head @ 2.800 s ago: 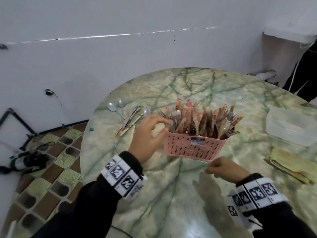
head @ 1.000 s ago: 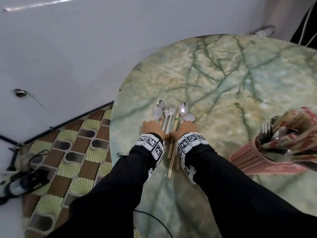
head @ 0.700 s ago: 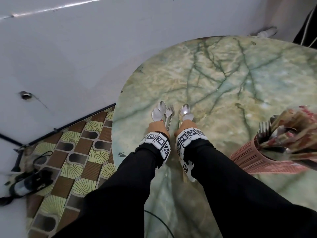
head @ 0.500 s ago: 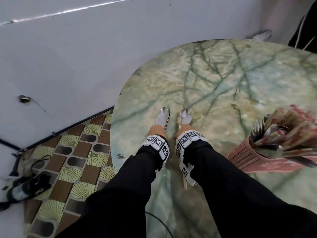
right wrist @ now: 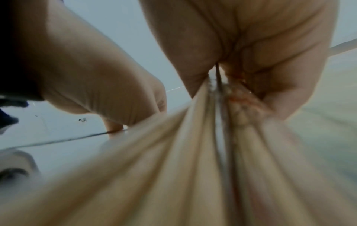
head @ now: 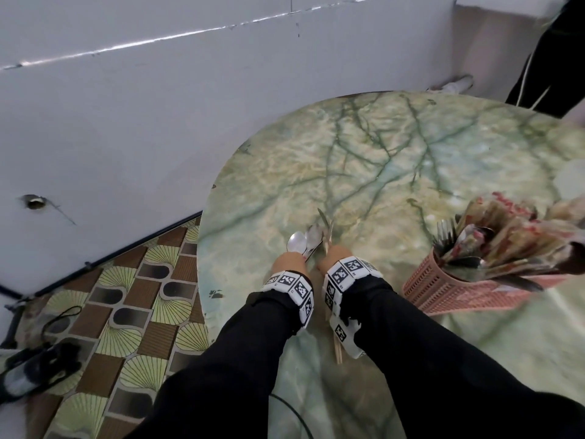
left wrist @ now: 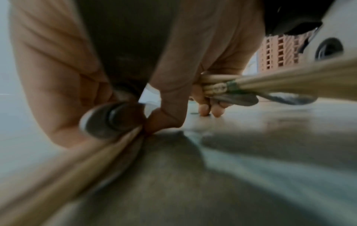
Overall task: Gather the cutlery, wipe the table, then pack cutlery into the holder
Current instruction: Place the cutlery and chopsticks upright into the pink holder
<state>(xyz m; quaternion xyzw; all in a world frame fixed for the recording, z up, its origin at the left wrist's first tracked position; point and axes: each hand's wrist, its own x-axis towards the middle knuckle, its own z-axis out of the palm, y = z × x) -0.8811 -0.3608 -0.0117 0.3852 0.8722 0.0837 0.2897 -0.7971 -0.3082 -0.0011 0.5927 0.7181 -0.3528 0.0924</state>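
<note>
On the green marble table [head: 380, 160], near its left edge, both hands sit side by side on one bundle of loose cutlery. My left hand [head: 292, 256] curls round the spoons [head: 297, 241]; the left wrist view shows a spoon bowl [left wrist: 108, 120] in its palm, with a chopstick beside it. My right hand [head: 332, 251] grips the chopsticks [right wrist: 203, 145] together with metal handles. The chopstick ends [head: 338, 353] stick out below the right wrist. The pink cutlery holder [head: 459, 294] stands to the right, packed with wrapped chopsticks, forks and spoons.
The table's rounded edge [head: 202, 280] drops to a patterned tile floor [head: 133, 312], where a black object [head: 34, 372] lies. A white wall runs behind. A person in black [head: 554, 58] stands at the far right. A pale box [head: 569, 182] lies at the right edge.
The spoons, fork and chopsticks that lay spread out a second ago are now squeezed into one bundle between both hands. Its far ends have tilted up off the table.
</note>
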